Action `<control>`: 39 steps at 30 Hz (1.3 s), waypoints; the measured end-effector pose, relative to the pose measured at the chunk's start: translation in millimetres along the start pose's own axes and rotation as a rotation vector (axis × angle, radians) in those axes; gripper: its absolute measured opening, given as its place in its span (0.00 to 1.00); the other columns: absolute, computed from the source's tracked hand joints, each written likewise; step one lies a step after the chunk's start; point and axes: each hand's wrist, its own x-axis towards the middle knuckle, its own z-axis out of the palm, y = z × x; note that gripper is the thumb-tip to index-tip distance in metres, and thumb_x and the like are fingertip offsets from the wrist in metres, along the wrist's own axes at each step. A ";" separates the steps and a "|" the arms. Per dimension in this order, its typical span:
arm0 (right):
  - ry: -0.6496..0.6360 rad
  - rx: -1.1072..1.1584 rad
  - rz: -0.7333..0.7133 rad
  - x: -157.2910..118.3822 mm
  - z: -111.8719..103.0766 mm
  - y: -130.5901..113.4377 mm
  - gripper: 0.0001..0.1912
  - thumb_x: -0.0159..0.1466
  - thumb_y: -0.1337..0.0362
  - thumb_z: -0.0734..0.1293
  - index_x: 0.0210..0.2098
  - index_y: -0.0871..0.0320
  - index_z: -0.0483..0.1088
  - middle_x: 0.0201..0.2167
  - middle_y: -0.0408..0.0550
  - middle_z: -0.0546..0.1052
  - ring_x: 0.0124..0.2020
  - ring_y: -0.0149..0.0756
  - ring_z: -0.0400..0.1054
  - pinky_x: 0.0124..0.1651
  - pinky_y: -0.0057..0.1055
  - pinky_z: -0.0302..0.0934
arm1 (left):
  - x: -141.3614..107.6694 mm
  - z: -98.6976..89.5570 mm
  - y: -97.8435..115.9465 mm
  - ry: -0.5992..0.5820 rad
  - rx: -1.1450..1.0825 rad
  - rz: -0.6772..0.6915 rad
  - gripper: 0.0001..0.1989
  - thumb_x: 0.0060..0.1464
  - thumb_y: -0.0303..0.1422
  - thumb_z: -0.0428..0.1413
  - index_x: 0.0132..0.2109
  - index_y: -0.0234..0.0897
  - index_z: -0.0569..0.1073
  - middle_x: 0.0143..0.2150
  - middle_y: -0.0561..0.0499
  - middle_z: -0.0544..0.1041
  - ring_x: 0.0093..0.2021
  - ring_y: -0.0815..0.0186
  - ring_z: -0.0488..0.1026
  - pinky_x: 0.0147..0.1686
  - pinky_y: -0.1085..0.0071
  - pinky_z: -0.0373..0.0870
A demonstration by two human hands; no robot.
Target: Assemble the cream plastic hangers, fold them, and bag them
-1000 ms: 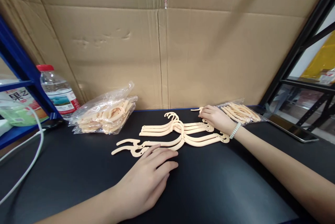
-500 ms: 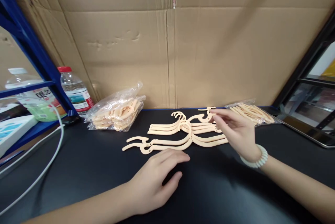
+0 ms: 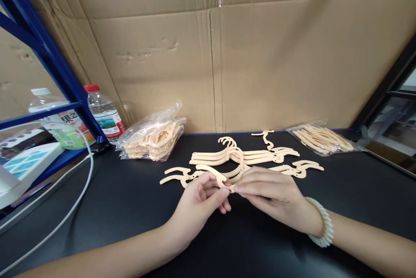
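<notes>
A small curved beige piece is held up between both hands, low over the black table. My left hand pinches it between thumb and fingers. My right hand, with a pale coiled band on the wrist, grips its right end. Just behind the hands lie beige hanger parts with hooks; the nearer hanger is partly covered by my fingers. Farther back rests a stack of hanger arms, with hooks pointing up and left. One loose curved piece lies near the table's back edge.
A clear bag of beige parts is at the back left, another bag at the back right. Bottles, a blue shelf frame and a white cable are at left. Cardboard stands behind the black table.
My right hand has come from the back right toward the middle with a curved piece. My left hand has closed on the same piece. The view has shifted slightly.
</notes>
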 end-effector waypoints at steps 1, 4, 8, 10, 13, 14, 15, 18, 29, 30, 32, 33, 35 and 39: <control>-0.022 -0.007 -0.004 1.0 -0.8 0.1 0.15 0.64 0.75 0.66 0.48 0.54 0.74 0.40 0.49 0.80 0.43 0.35 0.73 0.46 0.34 0.70 | 0.1 -0.3 0.5 0.018 0.002 -0.002 0.13 0.53 0.38 0.63 0.37 0.33 0.70 0.29 0.53 0.73 0.26 0.72 0.70 0.28 0.75 0.68; -0.064 -0.052 0.003 2.1 -9.7 8.5 0.13 0.65 0.73 0.65 0.47 0.54 0.74 0.40 0.49 0.79 0.41 0.36 0.72 0.45 0.36 0.69 | 0.9 -2.6 -0.1 0.064 0.000 -0.001 0.14 0.52 0.38 0.64 0.34 0.33 0.70 0.28 0.53 0.73 0.25 0.72 0.70 0.27 0.75 0.68; -0.091 -0.241 0.101 -6.1 -34.2 42.6 0.12 0.68 0.69 0.62 0.45 0.53 0.75 0.38 0.49 0.79 0.41 0.40 0.71 0.43 0.39 0.68 | 2.1 -6.0 -1.7 0.096 -0.004 -0.011 0.14 0.51 0.38 0.64 0.33 0.33 0.70 0.31 0.52 0.75 0.26 0.72 0.70 0.28 0.75 0.69; -0.140 -0.341 0.182 -12.9 -46.8 62.6 0.10 0.67 0.67 0.62 0.41 0.54 0.77 0.35 0.50 0.78 0.40 0.42 0.70 0.42 0.41 0.67 | 2.1 -6.5 -1.8 0.095 -0.003 -0.019 0.14 0.50 0.38 0.65 0.32 0.34 0.70 0.33 0.51 0.76 0.27 0.72 0.71 0.28 0.75 0.69; -0.226 -0.379 0.298 -21.5 -58.4 83.8 0.09 0.66 0.63 0.64 0.36 0.54 0.77 0.33 0.50 0.78 0.38 0.42 0.69 0.41 0.40 0.67 | 1.9 -6.1 -1.4 0.087 0.002 -0.035 0.15 0.49 0.38 0.65 0.32 0.33 0.69 0.34 0.50 0.76 0.27 0.71 0.71 0.29 0.74 0.70; -0.243 -0.375 0.328 -23.3 -59.7 87.8 0.08 0.65 0.62 0.66 0.36 0.54 0.77 0.33 0.50 0.77 0.38 0.42 0.69 0.41 0.40 0.67 | 1.9 -5.9 -1.3 0.086 0.006 -0.037 0.15 0.49 0.38 0.65 0.32 0.33 0.69 0.34 0.50 0.76 0.27 0.71 0.71 0.29 0.74 0.70; -0.251 -0.371 0.351 -24.5 -59.9 90.4 0.07 0.64 0.61 0.67 0.36 0.54 0.77 0.33 0.49 0.77 0.38 0.42 0.69 0.42 0.40 0.66 | 2.0 -5.7 -1.4 0.084 0.008 -0.034 0.15 0.49 0.39 0.65 0.32 0.33 0.69 0.33 0.50 0.76 0.27 0.71 0.71 0.29 0.73 0.70; -0.246 -0.394 0.402 -24.6 -56.3 93.1 0.03 0.62 0.64 0.68 0.35 0.55 0.75 0.33 0.49 0.75 0.39 0.41 0.68 0.42 0.38 0.66 | 2.6 -5.3 -2.1 0.081 0.016 -0.022 0.16 0.49 0.40 0.65 0.32 0.34 0.69 0.32 0.51 0.75 0.27 0.70 0.72 0.29 0.73 0.71; -0.212 -0.454 0.450 -16.7 -46.6 103.9 0.03 0.61 0.67 0.67 0.30 0.56 0.69 0.32 0.49 0.73 0.39 0.43 0.66 0.42 0.38 0.62 | 2.0 -4.1 -2.9 0.134 0.045 -0.005 0.15 0.49 0.41 0.65 0.34 0.33 0.72 0.32 0.50 0.76 0.27 0.69 0.73 0.30 0.72 0.73; -0.200 -0.453 0.456 -16.4 -46.5 105.1 0.03 0.61 0.67 0.67 0.30 0.56 0.69 0.32 0.48 0.73 0.39 0.43 0.67 0.42 0.38 0.62 | 2.1 -4.1 -3.4 0.138 0.044 -0.006 0.15 0.49 0.41 0.65 0.34 0.33 0.72 0.32 0.50 0.75 0.27 0.69 0.73 0.30 0.71 0.73; -0.172 -0.450 0.473 -15.6 -47.0 106.8 0.03 0.61 0.67 0.67 0.30 0.56 0.69 0.32 0.48 0.74 0.38 0.42 0.67 0.42 0.38 0.63 | 2.3 -4.3 -4.4 0.143 0.042 -0.008 0.16 0.49 0.41 0.64 0.35 0.34 0.72 0.31 0.51 0.75 0.27 0.69 0.73 0.31 0.71 0.73; -0.155 -0.449 0.485 -15.2 -47.8 107.3 0.03 0.60 0.67 0.67 0.30 0.56 0.69 0.32 0.48 0.74 0.38 0.42 0.68 0.42 0.37 0.63 | 2.3 -4.4 -4.8 0.143 0.041 -0.007 0.16 0.49 0.42 0.64 0.35 0.34 0.72 0.31 0.51 0.75 0.28 0.69 0.73 0.31 0.71 0.73; -0.116 -0.445 0.512 -14.7 -50.2 107.7 0.02 0.61 0.67 0.67 0.31 0.56 0.69 0.32 0.48 0.75 0.37 0.41 0.69 0.41 0.37 0.63 | 2.1 -4.7 -5.2 0.139 0.045 -0.005 0.16 0.49 0.42 0.64 0.35 0.34 0.71 0.31 0.52 0.75 0.28 0.69 0.73 0.31 0.71 0.73; -0.031 -0.419 0.559 -15.5 -55.5 108.4 0.04 0.62 0.64 0.64 0.31 0.56 0.67 0.30 0.47 0.76 0.33 0.40 0.71 0.37 0.35 0.64 | 2.0 -4.8 -5.0 0.140 0.064 0.001 0.16 0.51 0.42 0.63 0.35 0.34 0.70 0.31 0.52 0.75 0.28 0.69 0.73 0.31 0.72 0.73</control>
